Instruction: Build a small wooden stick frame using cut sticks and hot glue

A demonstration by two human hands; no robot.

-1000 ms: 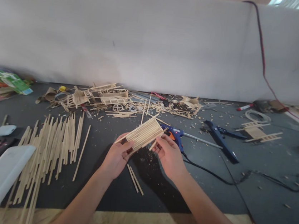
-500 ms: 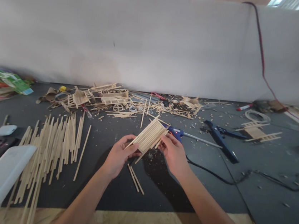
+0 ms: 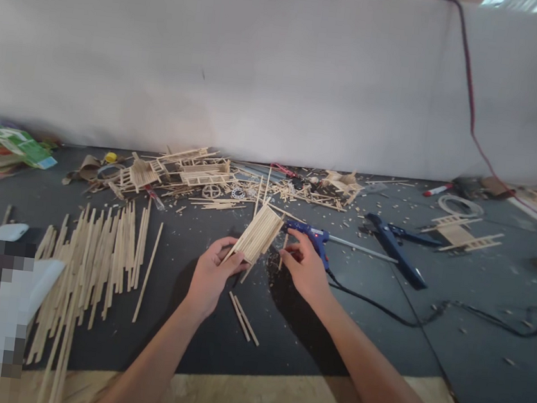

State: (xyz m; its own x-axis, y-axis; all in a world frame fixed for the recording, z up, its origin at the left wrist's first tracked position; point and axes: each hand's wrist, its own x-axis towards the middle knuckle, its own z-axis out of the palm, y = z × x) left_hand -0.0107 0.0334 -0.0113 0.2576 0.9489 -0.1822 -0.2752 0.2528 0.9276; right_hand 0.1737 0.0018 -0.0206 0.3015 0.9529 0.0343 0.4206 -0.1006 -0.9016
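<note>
mat (image 3: 213, 350): dark, littered with offcuts | stick pile (image 3: 92, 259): loose, far left | glue gun (image 3: 315, 238): just beyond right hand | panel (image 3: 259, 234): glued sticks, above mat centre, looks light, stiff, fragile at joints, best held by edges | left hand (image 3: 209, 275): pinching panel's lower end | right hand (image 3: 304, 270): fingers curled, seemingly pinching a small stick (image 3: 283, 252) beside panel

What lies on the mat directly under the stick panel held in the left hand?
Under the stick panel, held up by the left hand, the dark mat shows wood crumbs and two loose sticks. The spot right beneath is covered.
</note>
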